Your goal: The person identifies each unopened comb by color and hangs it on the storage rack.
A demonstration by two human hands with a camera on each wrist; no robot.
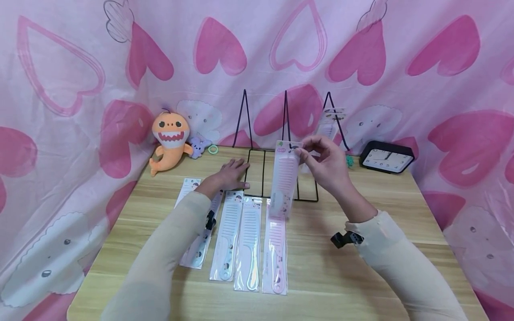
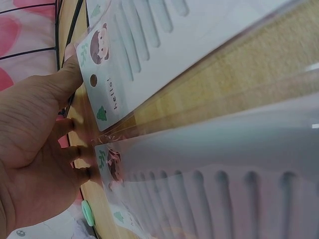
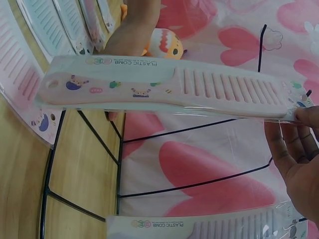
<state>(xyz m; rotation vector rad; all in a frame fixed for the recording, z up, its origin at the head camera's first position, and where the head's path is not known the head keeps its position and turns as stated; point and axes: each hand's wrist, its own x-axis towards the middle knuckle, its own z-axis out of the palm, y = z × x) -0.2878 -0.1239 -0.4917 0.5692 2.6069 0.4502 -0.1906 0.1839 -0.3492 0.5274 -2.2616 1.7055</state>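
Note:
My right hand (image 1: 327, 162) pinches the top edge of a packaged pink comb (image 1: 284, 183), which hangs down in front of a black wire rack (image 1: 263, 174). The right wrist view shows this comb (image 3: 164, 89) lengthwise, thumb and fingers at its card's end. My left hand (image 1: 230, 174) lies with fingers extended at the rack's left side, fingertips down on the tabletop. Below it lie several packaged combs, among them a blue one (image 1: 250, 245) and a pink one (image 1: 275, 258). Another packaged comb (image 1: 329, 129) hangs at the rack's right upright, partly hidden by my right hand.
An orange shark plush (image 1: 170, 140), a small purple toy (image 1: 198, 147) and a green ring (image 1: 213, 150) stand at the back left of the wooden table (image 1: 341, 276). A black clock (image 1: 387, 157) is at the back right. A pink heart-patterned curtain (image 1: 257, 44) hangs behind.

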